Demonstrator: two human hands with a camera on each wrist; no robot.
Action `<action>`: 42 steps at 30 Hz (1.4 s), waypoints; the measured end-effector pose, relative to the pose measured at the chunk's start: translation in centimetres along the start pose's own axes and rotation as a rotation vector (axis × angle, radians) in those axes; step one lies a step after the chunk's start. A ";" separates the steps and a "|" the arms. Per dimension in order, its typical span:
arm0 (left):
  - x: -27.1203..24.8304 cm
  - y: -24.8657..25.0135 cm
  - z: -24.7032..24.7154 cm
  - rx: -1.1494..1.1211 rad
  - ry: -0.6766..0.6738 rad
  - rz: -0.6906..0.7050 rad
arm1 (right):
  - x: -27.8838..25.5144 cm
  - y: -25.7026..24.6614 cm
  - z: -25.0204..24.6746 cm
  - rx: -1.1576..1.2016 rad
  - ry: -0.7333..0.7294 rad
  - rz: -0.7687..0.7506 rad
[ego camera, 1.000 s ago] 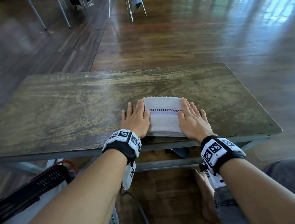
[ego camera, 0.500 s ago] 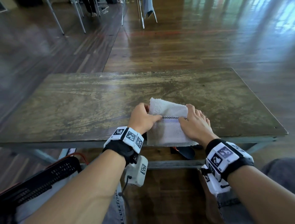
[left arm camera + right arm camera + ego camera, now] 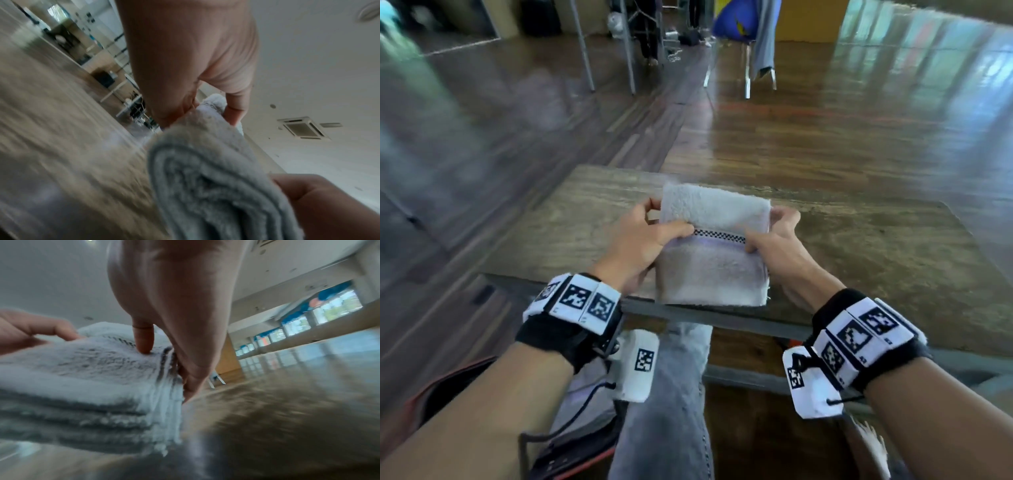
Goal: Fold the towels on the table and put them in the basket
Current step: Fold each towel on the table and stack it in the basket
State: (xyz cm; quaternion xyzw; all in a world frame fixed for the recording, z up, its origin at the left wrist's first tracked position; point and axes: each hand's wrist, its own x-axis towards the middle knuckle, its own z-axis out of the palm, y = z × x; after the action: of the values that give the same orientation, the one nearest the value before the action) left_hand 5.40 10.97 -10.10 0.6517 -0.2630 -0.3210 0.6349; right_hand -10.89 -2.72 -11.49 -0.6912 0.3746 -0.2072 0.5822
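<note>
White towel (image 3: 714, 246), pressed flat on the surface (image 3: 893, 260) 1 second ago, now lifts in both grips, left hand (image 3: 643, 246) and right hand (image 3: 777, 246) pinching its sides; folding looks finished, basket next.

Big open hall w/ glossy wood floor (image 3: 842, 130), row of windows (image 3: 320, 311), ceiling AC vent (image 3: 303, 128).

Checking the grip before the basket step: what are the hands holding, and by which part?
Both hold the folded towel: the left hand grips its left edge, the right hand its right edge, thumbs on top.
</note>
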 end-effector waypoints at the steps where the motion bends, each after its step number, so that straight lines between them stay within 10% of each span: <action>1: -0.4 -0.1 -2.2 -0.003 0.041 0.009 | 0.3 -0.8 1.7 0.018 -0.025 -0.021; 9: -5.5 -3.9 -18.8 0.125 0.409 0.022 | 1.3 -2.8 19.0 -0.047 -0.374 -0.127; 17: -9.5 -16.8 -30.2 0.176 0.592 -0.348 | 0.2 4.0 33.7 -0.211 -0.649 -0.047; 28: -10.6 -31.3 -34.3 0.405 0.554 -0.730 | -0.7 18.4 43.6 -0.448 -0.806 0.318; 42: -9.9 -34.3 -34.7 0.676 0.434 -0.929 | 0.2 23.2 47.3 -0.635 -1.004 0.390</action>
State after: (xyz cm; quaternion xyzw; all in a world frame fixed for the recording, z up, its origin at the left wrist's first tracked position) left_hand 22.77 43.11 -43.89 0.9141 0.0965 -0.3226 0.2259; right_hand 16.99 26.89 -44.91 -0.7625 0.2178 0.3743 0.4806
